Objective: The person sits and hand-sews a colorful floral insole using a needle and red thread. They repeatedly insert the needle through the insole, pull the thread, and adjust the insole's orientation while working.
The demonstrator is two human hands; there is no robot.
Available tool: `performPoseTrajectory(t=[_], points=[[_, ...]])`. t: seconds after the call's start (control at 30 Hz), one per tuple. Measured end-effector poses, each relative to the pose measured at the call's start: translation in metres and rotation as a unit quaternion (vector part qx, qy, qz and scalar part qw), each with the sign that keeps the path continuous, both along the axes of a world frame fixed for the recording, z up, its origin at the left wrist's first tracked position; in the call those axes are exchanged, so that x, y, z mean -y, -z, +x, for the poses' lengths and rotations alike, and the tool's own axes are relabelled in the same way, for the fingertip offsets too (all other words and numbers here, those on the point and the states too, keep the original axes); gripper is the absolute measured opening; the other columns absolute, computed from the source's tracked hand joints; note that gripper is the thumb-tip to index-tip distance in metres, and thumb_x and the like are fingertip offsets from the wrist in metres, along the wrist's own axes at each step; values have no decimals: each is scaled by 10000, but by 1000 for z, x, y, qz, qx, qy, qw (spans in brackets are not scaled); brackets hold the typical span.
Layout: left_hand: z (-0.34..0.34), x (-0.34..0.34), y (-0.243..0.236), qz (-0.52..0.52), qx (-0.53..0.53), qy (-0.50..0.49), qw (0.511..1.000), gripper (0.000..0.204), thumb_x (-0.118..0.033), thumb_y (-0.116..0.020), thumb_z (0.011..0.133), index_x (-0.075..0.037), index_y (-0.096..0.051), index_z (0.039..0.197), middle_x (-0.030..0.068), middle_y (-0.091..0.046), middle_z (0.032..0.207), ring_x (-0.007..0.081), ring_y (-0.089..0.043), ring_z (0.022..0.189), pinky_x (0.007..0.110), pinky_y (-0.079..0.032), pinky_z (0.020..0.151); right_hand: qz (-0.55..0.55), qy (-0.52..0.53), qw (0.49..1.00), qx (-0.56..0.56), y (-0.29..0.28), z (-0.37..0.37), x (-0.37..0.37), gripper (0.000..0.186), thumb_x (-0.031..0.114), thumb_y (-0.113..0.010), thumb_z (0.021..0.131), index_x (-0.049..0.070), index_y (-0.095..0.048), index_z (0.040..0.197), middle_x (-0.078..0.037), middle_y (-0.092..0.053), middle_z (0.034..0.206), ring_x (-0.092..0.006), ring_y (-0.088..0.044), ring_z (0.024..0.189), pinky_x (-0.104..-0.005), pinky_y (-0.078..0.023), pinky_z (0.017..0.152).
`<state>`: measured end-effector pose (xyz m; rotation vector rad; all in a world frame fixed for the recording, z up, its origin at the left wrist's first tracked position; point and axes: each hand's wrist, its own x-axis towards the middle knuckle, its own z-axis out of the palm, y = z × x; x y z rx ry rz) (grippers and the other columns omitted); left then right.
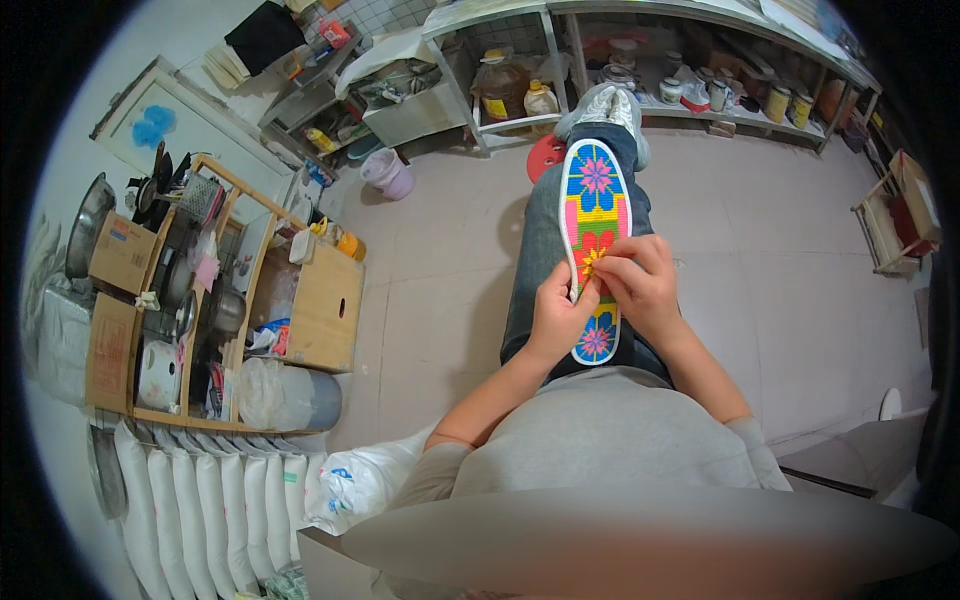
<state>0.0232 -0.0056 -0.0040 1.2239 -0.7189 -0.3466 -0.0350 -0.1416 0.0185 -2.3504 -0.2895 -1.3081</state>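
Note:
An embroidered shoe insole (597, 185) lies lengthwise over my jeans-clad legs. It has a white rim and bright blue, pink, yellow, green and red flower patterns. On its left edge, near the narrow middle, my left hand (560, 312) is closed, gripping the insole with the thumb on top. My right hand (642, 285) bends over the red and yellow flower, thumb and fingertips pinched together at the surface. Whatever those fingertips hold is too small to make out. Both hands nearly meet there, and they partly cover the pattern.
A red round stool top (545, 158) shows beside my shoes (608, 108). Ahead stands a metal shelf with jars and a large jug (501, 85). At left are a lilac bucket (388, 174), a wooden rack with pots, and white sacks (205, 510). A small stand (893, 225) is at right.

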Motion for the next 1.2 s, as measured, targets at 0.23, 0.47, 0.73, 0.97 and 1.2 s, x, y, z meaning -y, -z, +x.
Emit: performPoseTrajectory(t=[0.23, 0.47, 0.73, 0.97, 1.2], points=[[10, 1, 14, 9, -46, -51, 998, 172, -42, -534, 882, 16, -552, 1042, 67, -624, 971, 98, -573, 866, 255, -467, 766, 185, -240, 953, -3, -4, -10, -5, 74, 16, -579, 790, 47, -547, 849, -97, -605, 920, -200, -569, 656, -309, -468, 607], [85, -49, 25, -28, -19, -309, 950, 155, -51, -523, 889, 9, -539, 1031, 73, -615, 964, 116, -594, 813, 264, -493, 724, 532, -352, 724, 261, -28, -99, 87, 91, 119, -481, 910, 40, -442, 885, -45, -427, 745, -143, -517, 732, -266, -481, 642], [130, -114, 17, -61, -2, -479, 875, 160, -35, -489, 873, 28, -522, 1016, 83, -594, 955, 143, -585, 816, 282, -482, 720, 353, 258, 754, 491, -24, -154, 192, 12, -9, -454, 901, -8, -466, 902, -153, -589, 883, -241, -595, 933, -330, -466, 894], [136, -122, 14, -55, 43, -498, 864, 192, -53, -469, 888, 32, -499, 1058, 93, -587, 966, 149, -586, 808, 288, -488, 708, 247, 415, 759, 436, -8, -131, 211, 120, 82, -546, 886, -17, -505, 940, -119, -604, 894, -171, -586, 809, -262, -461, 777], [78, -66, 16, 9, 7, -309, 951, 178, -106, -534, 902, 10, -521, 1037, 72, -599, 970, 112, -566, 828, 268, -468, 740, 251, 187, 915, 255, -1, -69, 109, 81, -16, -496, 865, 18, -545, 920, -39, -531, 892, -117, -504, 815, -238, -425, 725]])
